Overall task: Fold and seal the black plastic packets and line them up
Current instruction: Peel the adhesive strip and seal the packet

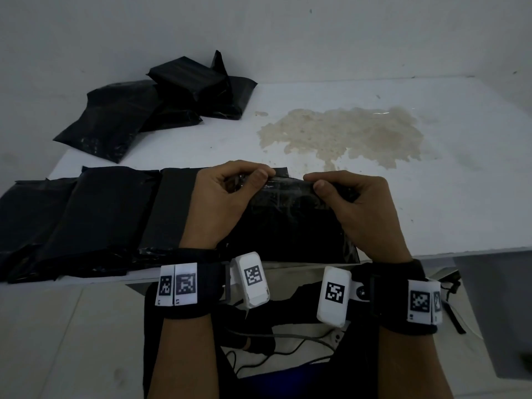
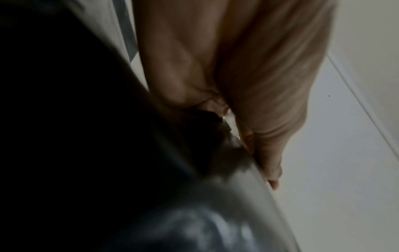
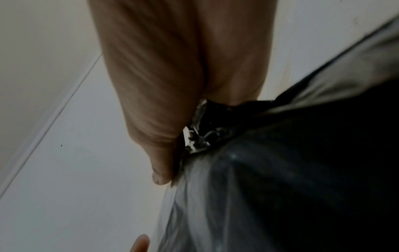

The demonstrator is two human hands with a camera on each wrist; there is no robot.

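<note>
A black plastic packet (image 1: 288, 223) lies at the near edge of the white table (image 1: 431, 211), in front of me. My left hand (image 1: 247, 177) pinches the left end of its far flap, and my right hand (image 1: 316, 182) pinches the right end. The flap edge between them looks glossy. In the left wrist view my left hand (image 2: 267, 167) grips the packet's edge (image 2: 194, 213). In the right wrist view my right hand (image 3: 164, 172) clamps crumpled black plastic (image 3: 237, 187). A row of flat black packets (image 1: 86, 214) lies to the left of the held one.
A loose pile of black packets (image 1: 155, 102) sits at the far left of the table near the wall. A dried yellowish stain (image 1: 345, 133) spreads over the table's middle right. Cables (image 1: 288, 341) hang below the table edge near my body.
</note>
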